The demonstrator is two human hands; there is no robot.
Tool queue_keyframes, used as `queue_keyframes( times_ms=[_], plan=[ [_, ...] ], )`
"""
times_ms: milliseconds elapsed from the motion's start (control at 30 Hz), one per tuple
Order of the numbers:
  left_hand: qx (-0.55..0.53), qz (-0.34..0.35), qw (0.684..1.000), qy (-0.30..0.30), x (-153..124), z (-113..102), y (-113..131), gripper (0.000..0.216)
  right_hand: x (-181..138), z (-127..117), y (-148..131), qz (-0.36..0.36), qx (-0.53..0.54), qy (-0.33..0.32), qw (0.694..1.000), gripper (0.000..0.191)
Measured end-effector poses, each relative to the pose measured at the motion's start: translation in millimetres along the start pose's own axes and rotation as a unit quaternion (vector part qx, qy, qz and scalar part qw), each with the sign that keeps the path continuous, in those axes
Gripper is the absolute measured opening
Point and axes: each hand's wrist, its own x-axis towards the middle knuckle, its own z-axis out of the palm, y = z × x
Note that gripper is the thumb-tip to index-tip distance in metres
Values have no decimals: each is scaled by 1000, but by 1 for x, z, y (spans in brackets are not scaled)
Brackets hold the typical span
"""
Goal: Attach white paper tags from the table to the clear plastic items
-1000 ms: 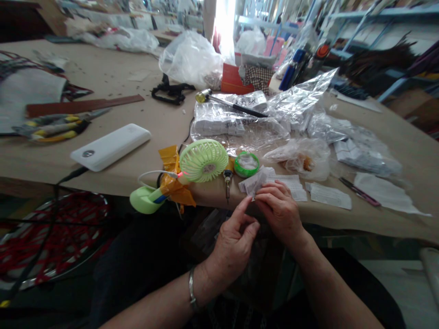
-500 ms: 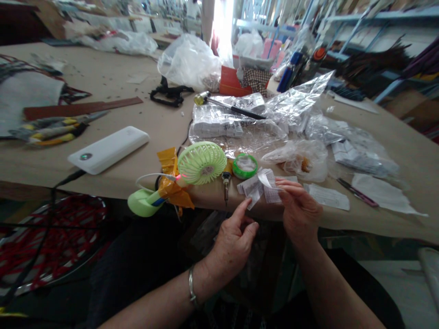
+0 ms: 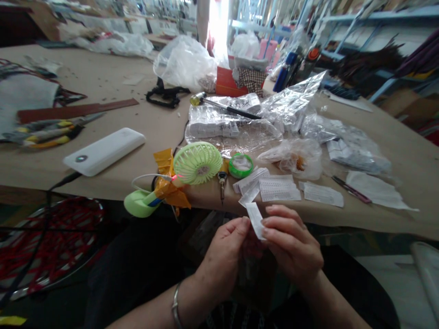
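Pinching: right hand, fingertips closed on narrow white paper strip
Strip axis: slanting away leftward beyond right fingertips
Left hand: curled alongside, hold unclear

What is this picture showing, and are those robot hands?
No robot here! These are a person's own bare hands. The camera sits on that person's head, looking forward and down, so you see nearly what they see.

The right hand holds a small white slip in its fingers. The left hand is close by, its fingertips right at the slip's edge.

On the brown table lie more printed slips, a green tub, a white box with a dark cord and clear plastic bags. A light green fan is at the front edge.
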Motion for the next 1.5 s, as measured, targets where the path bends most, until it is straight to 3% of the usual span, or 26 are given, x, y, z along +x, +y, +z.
queue_keyframes(
  times_ms=[67, 133, 233, 333, 433, 567, 800, 967, 1100, 1300, 1500],
  plan=[
    [-102, -52, 993, 3, 0, 1, -3, 26, -10, 6, -7, -20, -9, -46, 999, 18],
    [-133, -74, 988, 25, 2, 1, -5, 19, -20, 11, -12, -36, -19, -81, 996, 14],
    [-123, -80, 988, 45, 5, 1, -7, 12, -25, 10, -9, -34, -39, -110, 993, 15],
    [-91, -93, 990, 52, 6, 2, -8, 11, -19, 0, 7, 19, -131, -94, 987, 27],
    [-47, -113, 990, 66, 4, 1, -11, 13, -11, -8, 30, 85, -270, -89, 955, 33],
    [-15, -121, 989, 81, 4, -2, -21, 13, -10, -9, 48, 84, -337, -108, 931, 25],
    [-1, -133, 987, 86, 9, -3, -23, 14, -15, -11, 54, 60, -306, -49, 949, 14],
    [2, -146, 986, 77, 11, -2, -13, 15, -16, -15, 61, 66, -248, -7, 967, 15],
    [-15, -169, 984, 48, 13, -2, -6, 17, -17, -14, 48, 61, -161, 35, 984, 19],
    [-68, -161, 985, 2, 16, -3, -5, 11, -21, -1, 19, 37, -29, -92, 995, 16],
    [-114, -138, 983, 39, 16, -5, -8, 10, -29, 8, 12, 15, -37, -116, 992, 13]
  ],
)
